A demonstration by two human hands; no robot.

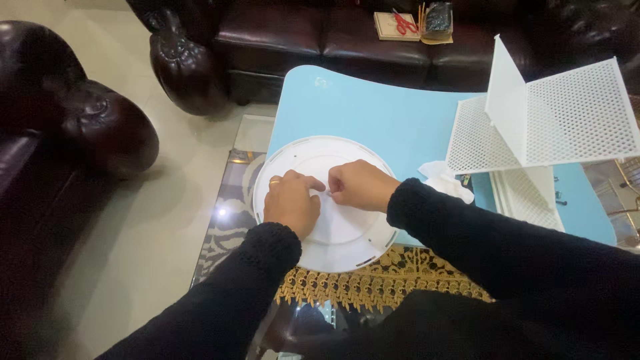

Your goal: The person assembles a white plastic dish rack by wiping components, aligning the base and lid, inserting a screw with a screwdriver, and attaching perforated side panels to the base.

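From the head camera, both hands meet over a round white disc (333, 207) that lies at the near left corner of the light blue surface (373, 113), its near edge hanging over onto a gold lace cloth (373, 283). The left hand (291, 202), a ring on one finger, rests on the disc with its fingers curled, thumb and forefinger pinched together. The right hand (360, 185) is just beside it, fingertips pinched the same way; between the two grips sits something small and white, too small to make out. A crumpled white tissue (443, 179) lies just right of the disc. White perforated panels (573, 113) stand toward the right edge. Red scissors (403, 23) lie on the dark leather sofa (300, 40) beyond the far edge.
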